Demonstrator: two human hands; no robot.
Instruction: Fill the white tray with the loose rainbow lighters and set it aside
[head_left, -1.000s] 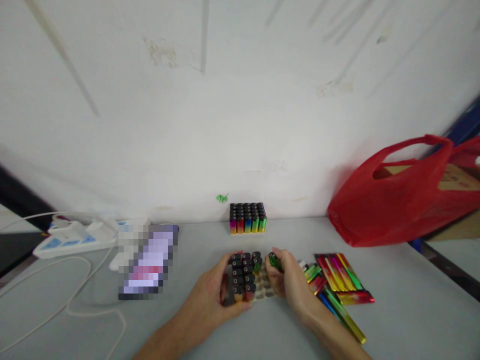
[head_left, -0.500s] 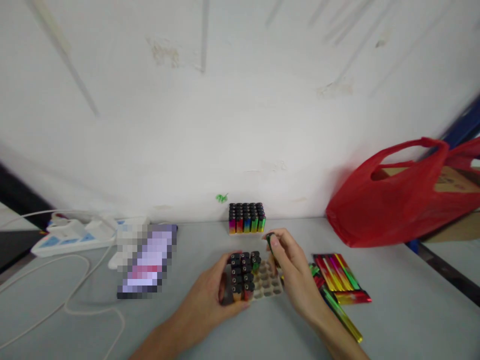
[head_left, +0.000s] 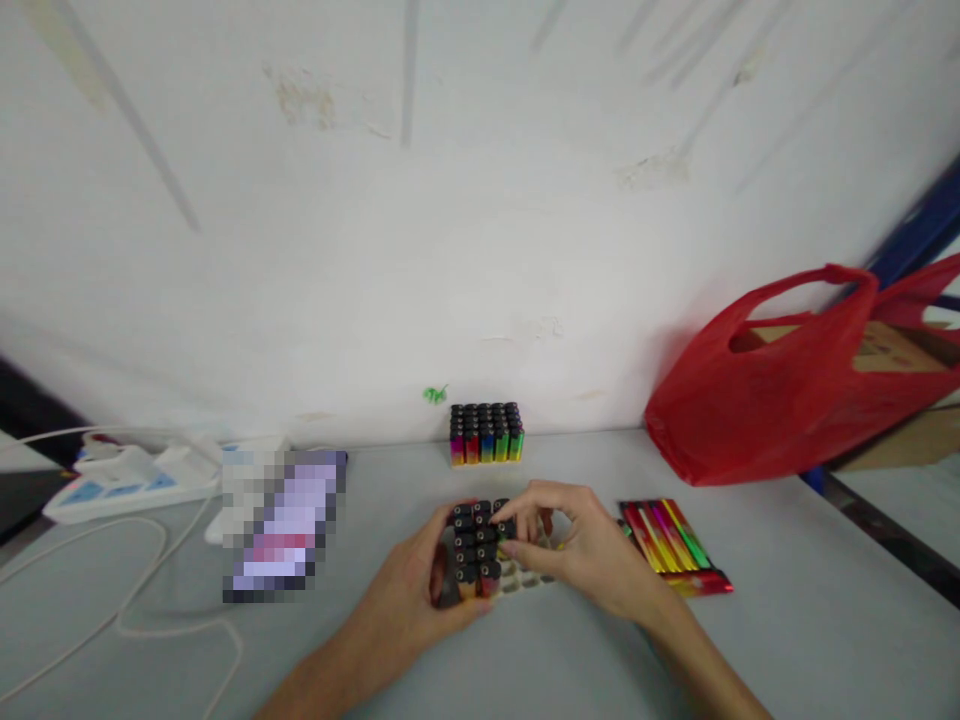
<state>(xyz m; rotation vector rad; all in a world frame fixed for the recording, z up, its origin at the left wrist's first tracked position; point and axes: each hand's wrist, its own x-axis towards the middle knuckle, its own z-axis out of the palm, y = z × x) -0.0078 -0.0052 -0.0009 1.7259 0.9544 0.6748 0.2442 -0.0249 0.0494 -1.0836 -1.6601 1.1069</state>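
Several lighters (head_left: pixel 465 540) with black tops and colourful bodies stand upright in rows in a pale tray (head_left: pixel 531 580) with round pockets. My left hand (head_left: pixel 409 570) wraps round the left side of this filled part, its thumb at the near edge and fingers at the far side. Over the tray, my right hand (head_left: pixel 562 545) pinches a lighter (head_left: pixel 506 530) beside the standing rows, thumb and forefinger at its black top. Part of the tray's open pockets and the lower end of that lighter are hidden by my right hand.
A full block of lighters (head_left: pixel 486 435) stands by the wall. Right of my right hand lie wrapped colourful lighters (head_left: pixel 671 540). A red bag (head_left: pixel 765 400) with cardboard in it sits at the right. Leftward are a blurred-out phone (head_left: pixel 289 530), a power strip (head_left: pixel 142 480) and white cables (head_left: pixel 165 560).
My right hand has moved left and down with the lighter, from above the open pockets to beside the standing rows. My left hand keeps its hold on the tray's left side.
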